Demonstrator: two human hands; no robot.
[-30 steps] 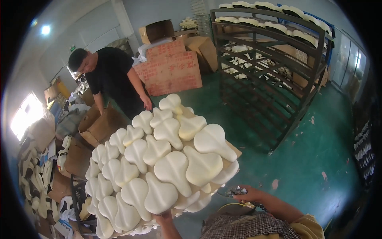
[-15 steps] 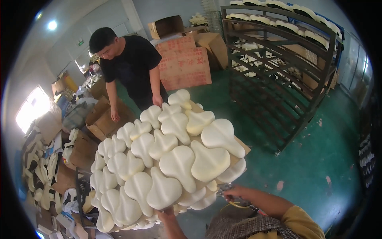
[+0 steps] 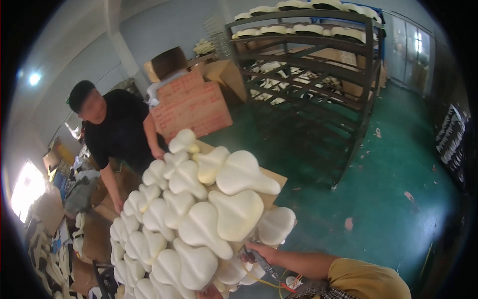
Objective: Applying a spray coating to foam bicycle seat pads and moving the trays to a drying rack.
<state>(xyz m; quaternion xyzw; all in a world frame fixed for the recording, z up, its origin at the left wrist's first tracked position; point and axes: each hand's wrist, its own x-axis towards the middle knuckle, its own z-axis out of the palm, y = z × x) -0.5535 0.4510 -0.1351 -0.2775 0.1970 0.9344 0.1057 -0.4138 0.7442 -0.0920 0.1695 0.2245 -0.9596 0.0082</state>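
Observation:
Cream-coloured foam bicycle saddles (image 3: pixel 236 212) lie close together on a cardboard sheet (image 3: pixel 271 185). More saddles show beneath it, one foam saddle (image 3: pixel 275 225) jutting out at the right. My right hand (image 3: pixel 255 250) is closed around a silver metal spray gun (image 3: pixel 265 265) with a yellow hose, close against the sheet's near right edge. Only a small part of my left hand (image 3: pixel 210 292) shows at the lower edge, under the near saddles; its fingers are hidden. Across the stack, a co-worker's hands (image 3: pixel 158 152) are at the sheet's far side.
A dark metal rack (image 3: pixel 303 47) holding rows of saddles stands beyond the stack at the right. Cardboard boxes and a red-printed cardboard panel (image 3: pixel 191 107) are at the back. Piled parts and boxes (image 3: pixel 84 234) crowd the left. Green floor (image 3: pixel 388 199) extends to the right.
My view has swung right and moved. The co-worker has lifted their head, and their hand now reaches the stack's far left side. My right hand has come closer against the sheet's edge.

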